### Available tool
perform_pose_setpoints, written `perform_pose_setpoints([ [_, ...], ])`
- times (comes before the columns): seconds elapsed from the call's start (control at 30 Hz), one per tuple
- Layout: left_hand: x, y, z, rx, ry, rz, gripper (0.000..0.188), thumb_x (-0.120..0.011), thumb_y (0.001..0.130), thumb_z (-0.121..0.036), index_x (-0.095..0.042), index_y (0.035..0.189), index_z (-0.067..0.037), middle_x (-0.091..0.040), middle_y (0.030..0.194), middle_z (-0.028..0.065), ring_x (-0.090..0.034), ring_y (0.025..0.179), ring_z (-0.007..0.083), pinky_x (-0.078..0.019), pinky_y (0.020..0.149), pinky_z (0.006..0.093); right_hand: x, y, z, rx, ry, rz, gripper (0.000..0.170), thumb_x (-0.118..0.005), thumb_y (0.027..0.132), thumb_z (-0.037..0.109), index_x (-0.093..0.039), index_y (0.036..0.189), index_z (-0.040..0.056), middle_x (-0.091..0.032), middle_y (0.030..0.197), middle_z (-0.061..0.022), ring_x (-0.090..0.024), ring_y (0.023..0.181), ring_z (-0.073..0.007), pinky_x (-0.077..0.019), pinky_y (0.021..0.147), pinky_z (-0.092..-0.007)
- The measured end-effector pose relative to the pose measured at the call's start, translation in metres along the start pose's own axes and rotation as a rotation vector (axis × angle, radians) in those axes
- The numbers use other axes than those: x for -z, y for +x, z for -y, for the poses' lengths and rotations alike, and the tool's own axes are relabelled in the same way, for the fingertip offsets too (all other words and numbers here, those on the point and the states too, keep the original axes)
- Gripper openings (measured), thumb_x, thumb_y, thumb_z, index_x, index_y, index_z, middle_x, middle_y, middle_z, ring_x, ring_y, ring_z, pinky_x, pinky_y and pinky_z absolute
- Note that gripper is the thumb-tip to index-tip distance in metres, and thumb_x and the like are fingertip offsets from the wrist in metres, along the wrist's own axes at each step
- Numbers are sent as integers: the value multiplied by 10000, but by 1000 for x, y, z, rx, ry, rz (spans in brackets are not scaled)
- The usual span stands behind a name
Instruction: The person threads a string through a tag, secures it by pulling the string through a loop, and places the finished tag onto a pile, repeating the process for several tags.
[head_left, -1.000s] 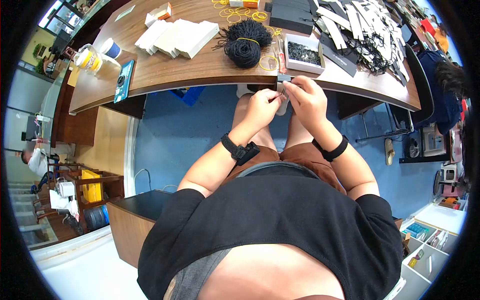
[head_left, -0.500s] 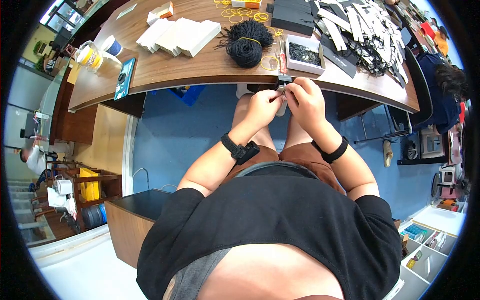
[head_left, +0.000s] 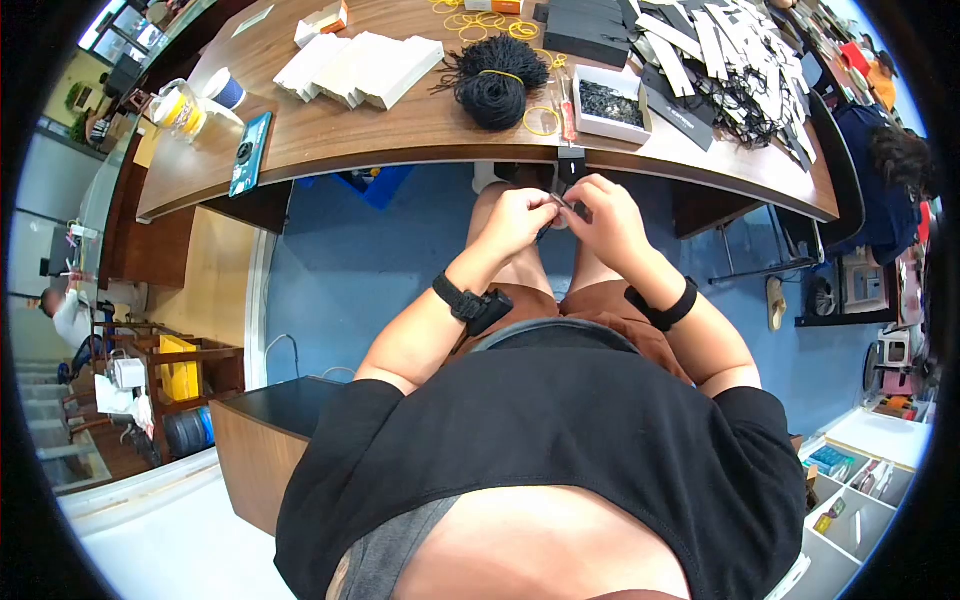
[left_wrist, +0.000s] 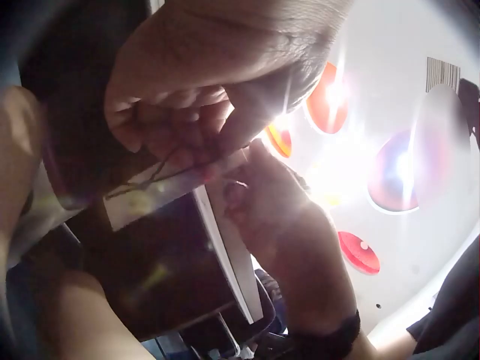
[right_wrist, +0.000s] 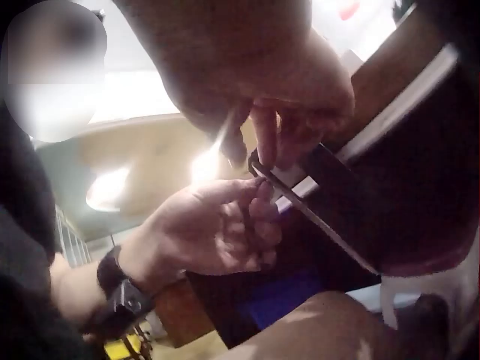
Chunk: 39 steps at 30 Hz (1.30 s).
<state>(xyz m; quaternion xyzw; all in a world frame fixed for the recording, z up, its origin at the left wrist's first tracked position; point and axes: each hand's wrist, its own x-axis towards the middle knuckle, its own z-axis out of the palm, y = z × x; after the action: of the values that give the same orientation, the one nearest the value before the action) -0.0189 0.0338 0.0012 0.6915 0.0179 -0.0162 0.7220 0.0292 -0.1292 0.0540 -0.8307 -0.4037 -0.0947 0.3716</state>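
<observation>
The left hand (head_left: 520, 217) and the right hand (head_left: 610, 220) come together at the fingertips, below the near edge of the table (head_left: 330, 135). The left pinches a dark cord (left_wrist: 154, 178), while the right seems to grip one end of a pale strip (left_wrist: 146, 199); both lie between the hands. The piece looks midway: cord and strip are side by side, and whether they are joined I cannot tell (fingers and glare hide the meeting point).

Beyond the right hand, a loose heap of black and white strips (head_left: 710, 50), tangled with black strings, looks like pieces already done. Plenty of stock appears to be left: straight ahead of the left hand sits a bundle of black cord (head_left: 492, 95), soft, stringy and frayed-looking, cinched by a thin yellow band (head_left: 498, 77). Farther left are white stacks (head_left: 400, 75), smooth, crisp-edged and blocky. Just beyond the right hand, a shallow, rectangular white box (head_left: 610, 131) holds small black bits (head_left: 608, 105), too fine to make out.
</observation>
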Motion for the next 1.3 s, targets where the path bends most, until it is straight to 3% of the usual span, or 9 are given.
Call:
perform_pose_setpoints([
  [0.17,-1,-1,-8,-4,41,29,148,-576,870,-100,-660,874,22,-646,782,48,-575,700,112,-458,659,251,-6,11,-13,-636,618,-1,187,-679,822,147,-653,950,14,-614,718,2,-499,565,-46,-422,528,-194],
  [0.33,2,-2,-6,0,1,25,146,-582,867,-106,-652,879,21,-645,784,48,-581,714,115,-464,679,250,-12,9,-19,-669,853,-61,72,-617,853,103,-631,892,43,-586,718,19,-472,561,-47,-368,485,-190],
  [0.47,24,-6,8,83,-76,44,148,-614,857,-129,-649,876,13,-640,792,43,-575,738,111,-462,698,243,-5,6,-31,-851,1531,-86,78,-529,847,119,-546,825,46,-551,752,-24,-396,515,-88,-330,460,-215],
  [0.7,38,-17,-8,164,-157,3,102,-644,841,-133,-643,864,-33,-624,770,16,-546,681,80,-434,634,202,-2,2,-36,-818,2298,202,133,-484,843,113,-571,920,49,-559,788,-23,-365,504,-102,-308,460,-216],
  [0.8,36,-18,-13,181,-165,-29,87,-657,830,-127,-643,854,-45,-622,765,11,-539,664,72,-418,610,194,3,6,-27,-778,2329,278,301,-461,854,88,-566,1134,51,-579,755,-37,-368,467,-92,-321,441,-205],
  [0.97,15,-17,-39,95,-332,-44,85,-619,855,-137,-647,866,-58,-640,810,14,-550,698,71,-404,613,190,36,15,19,-439,787,440,464,-513,869,61,-472,1328,119,-627,713,-73,-500,472,-72,-420,462,-208],
  [1.07,6,-13,-33,127,-429,-2,105,-579,878,-144,-650,886,-67,-650,847,17,-566,733,77,-408,641,201,18,10,28,-83,226,242,337,-617,821,122,-581,1152,77,-657,811,-141,-668,693,-256,-519,602,-334],
  [1.23,4,-19,-45,295,-743,41,158,-540,890,-160,-653,920,-53,-655,858,34,-589,783,117,-448,695,266,8,8,24,52,-34,-7,156,-616,816,118,-624,951,41,-652,780,-141,-654,720,-285,-516,618,-344],
  [1.3,12,-20,-44,32,-446,-17,170,-524,882,-124,-647,953,-29,-653,851,35,-584,799,122,-446,740,267,10,9,26,-9,52,-13,118,-609,826,115,-629,906,31,-643,728,-128,-652,678,-260,-508,601,-325],
])
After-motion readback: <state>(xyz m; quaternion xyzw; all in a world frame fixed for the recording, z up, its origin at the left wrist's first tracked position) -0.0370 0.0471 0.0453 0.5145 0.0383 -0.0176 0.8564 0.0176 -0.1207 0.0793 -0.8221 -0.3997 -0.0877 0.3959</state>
